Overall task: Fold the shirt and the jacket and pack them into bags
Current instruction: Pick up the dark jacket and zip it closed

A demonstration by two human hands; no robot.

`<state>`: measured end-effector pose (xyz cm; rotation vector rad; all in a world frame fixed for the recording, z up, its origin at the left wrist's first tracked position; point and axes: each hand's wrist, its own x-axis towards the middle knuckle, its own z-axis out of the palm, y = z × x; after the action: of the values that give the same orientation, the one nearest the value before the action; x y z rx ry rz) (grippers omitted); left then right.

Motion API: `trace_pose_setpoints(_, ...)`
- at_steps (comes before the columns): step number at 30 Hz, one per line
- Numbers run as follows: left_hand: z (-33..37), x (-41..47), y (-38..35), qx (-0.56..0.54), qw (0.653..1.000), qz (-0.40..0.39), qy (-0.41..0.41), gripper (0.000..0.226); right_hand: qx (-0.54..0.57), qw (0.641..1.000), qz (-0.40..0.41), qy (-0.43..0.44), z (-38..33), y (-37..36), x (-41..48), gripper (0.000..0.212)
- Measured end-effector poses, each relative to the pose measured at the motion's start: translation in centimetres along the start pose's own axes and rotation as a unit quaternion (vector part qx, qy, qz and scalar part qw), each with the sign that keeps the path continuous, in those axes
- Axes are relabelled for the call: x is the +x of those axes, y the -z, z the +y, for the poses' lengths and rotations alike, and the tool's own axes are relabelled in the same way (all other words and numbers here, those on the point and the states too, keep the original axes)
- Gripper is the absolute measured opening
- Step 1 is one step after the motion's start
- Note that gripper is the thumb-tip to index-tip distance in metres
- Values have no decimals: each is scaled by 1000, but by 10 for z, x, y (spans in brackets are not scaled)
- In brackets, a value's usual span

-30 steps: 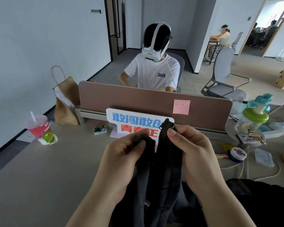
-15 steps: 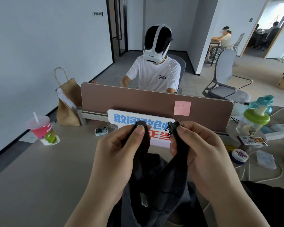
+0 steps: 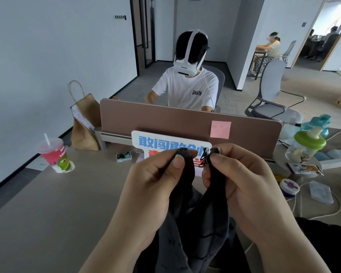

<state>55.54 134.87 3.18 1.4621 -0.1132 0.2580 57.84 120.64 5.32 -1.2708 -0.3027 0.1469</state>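
We see the dark grey jacket (image 3: 195,223) raised above the near edge of the table (image 3: 57,203), its soft, quilted-looking fabric sagging between two hands. The left hand (image 3: 152,186) pinches one top edge with thumb and curled fingers. The right hand (image 3: 242,180) pinches the other edge, beside a black zipper pull (image 3: 204,159). Behind them a white sign (image 3: 156,141) stands against the brown divider (image 3: 165,119), which bears a pink sticky note (image 3: 220,129).

Left hand (image 3: 156,186), right hand (image 3: 244,188), bare forearms (image 3: 116,243), short trimmed fingernails (image 3: 178,162)
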Motion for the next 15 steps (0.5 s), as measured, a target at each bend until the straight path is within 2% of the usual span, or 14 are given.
trace_pose_setpoints(5, 2, -1, -1, -14, 1000, 16, 5, 18, -9, 1000, -1, 0, 0, -1, -1, 14)
trace_pose_setpoints(9, 1, 0, -2, -16, 999, 40, 9, 21, -15, 1000, 0, -4, 2, 0, 0, 13)
trace_pose_setpoints(12, 0, 0, -1, 17, 999, 38, 6, 24, -18, 1000, 4, -14, 3, 0, -1, 13)
trace_pose_setpoints(15, -2, 1, 1, 82, 995, 37, -33, 17, -29, 999, 2, -27, 3, 1, -2, 13)
